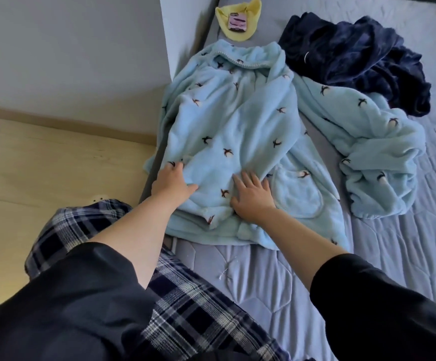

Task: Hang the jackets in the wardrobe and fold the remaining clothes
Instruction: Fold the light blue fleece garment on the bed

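A light blue fleece top [237, 131] with small dark bird prints lies spread on the bed, collar away from me, a pocket at its lower right. My left hand [171, 182] rests at its lower left edge, fingers curled into the fabric. My right hand [252, 198] lies flat on the lower middle of the top, fingers spread. To the right, a matching light blue fleece piece [375, 157] lies crumpled. Behind it a dark navy fleece garment [354, 61] is heaped.
The bed has a grey-blue quilted cover [393, 256]. A yellow cloth [240, 22] with a small pink item on it lies at the bed's far edge. Wooden floor [42, 165] and a white wall are on the left. My plaid trousers fill the foreground.
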Motion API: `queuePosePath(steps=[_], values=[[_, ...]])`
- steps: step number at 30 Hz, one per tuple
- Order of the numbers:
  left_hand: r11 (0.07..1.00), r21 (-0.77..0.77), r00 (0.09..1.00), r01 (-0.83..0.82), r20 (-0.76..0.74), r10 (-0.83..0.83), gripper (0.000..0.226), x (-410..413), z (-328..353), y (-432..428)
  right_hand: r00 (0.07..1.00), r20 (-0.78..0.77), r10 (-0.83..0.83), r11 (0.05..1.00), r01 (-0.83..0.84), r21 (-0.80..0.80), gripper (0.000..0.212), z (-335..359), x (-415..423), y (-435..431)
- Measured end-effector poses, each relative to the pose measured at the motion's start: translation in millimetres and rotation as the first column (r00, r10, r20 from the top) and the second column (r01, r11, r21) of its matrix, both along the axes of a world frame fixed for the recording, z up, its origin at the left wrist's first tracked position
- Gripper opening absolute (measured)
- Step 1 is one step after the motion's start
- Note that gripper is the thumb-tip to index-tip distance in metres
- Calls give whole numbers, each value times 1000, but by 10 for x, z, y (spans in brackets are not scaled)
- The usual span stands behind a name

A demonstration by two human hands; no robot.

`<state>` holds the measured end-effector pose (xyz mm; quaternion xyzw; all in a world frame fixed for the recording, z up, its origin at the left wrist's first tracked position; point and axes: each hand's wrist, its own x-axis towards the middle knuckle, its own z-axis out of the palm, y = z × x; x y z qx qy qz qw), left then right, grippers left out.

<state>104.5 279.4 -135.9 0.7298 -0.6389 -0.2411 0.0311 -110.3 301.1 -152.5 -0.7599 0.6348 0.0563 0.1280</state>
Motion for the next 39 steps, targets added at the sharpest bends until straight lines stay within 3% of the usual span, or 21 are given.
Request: queuePosePath(steps=[3, 6, 8, 11, 13, 15, 18, 23, 26, 28, 30, 33, 39], values=[[997, 75, 999, 15, -33, -13, 75, 33, -41, 5, 994, -6, -108, 990, 107, -94, 32, 149, 185, -230], [991, 132, 994, -15, -107, 29, 65, 68, -31, -15, 985, 77, -155, 987, 158, -38, 54, 99, 360, -295], [988, 151, 990, -27, -136, 48, 59, 98, -2, -32, 997, 11, -79, 997, 79, 14, 73, -53, 440, -102], [992, 124, 991, -17, -128, 33, 52, 123, 13, -25, 991, -120, 65, 995, -73, -63, 74, -224, 446, 176], [996, 82, 995, -31, -95, 39, 48, 124, 7, 1, 990, -104, 93, 990, -103, -94, 72, -214, 428, 151], [997, 58, 997, -47, -53, 51, 45, 111, 18, 17, 999, 38, 32, 985, -26, -170, 64, -113, 436, 3], [995, 81, 998, -64, 13, 64, 45, 89, 57, 2, 943, 298, -150, 939, 230, -255, 58, 21, 473, -196], [981, 195, 1000, -10, 14, 7, 39, 105, 76, 4, 991, 60, -119, 992, 122, -34, 62, -51, 603, -246], [983, 164, 993, -88, -68, 100, 48, 123, 95, -51, 932, 273, -237, 945, 286, -157, 42, 108, 650, -563], [982, 47, 969, -183, -159, 188, 31, 121, 92, -95, 887, 360, -291, 901, 380, -210, 39, 194, 684, -778], [974, -73, 959, -215, -203, 197, 25, 119, 56, -138, 881, 337, -331, 891, 410, -197, 47, 215, 767, -944], [963, -198, 974, -182, -171, 148, 37, 148, -61, -244, 887, 275, -371, 897, 419, -144, 59, 169, 934, -1156], [965, -34, 929, -258, -282, 239, 54, 263, -281, -637, 871, 255, -420, 872, 465, -151, 61, 47, 1181, -1796]])
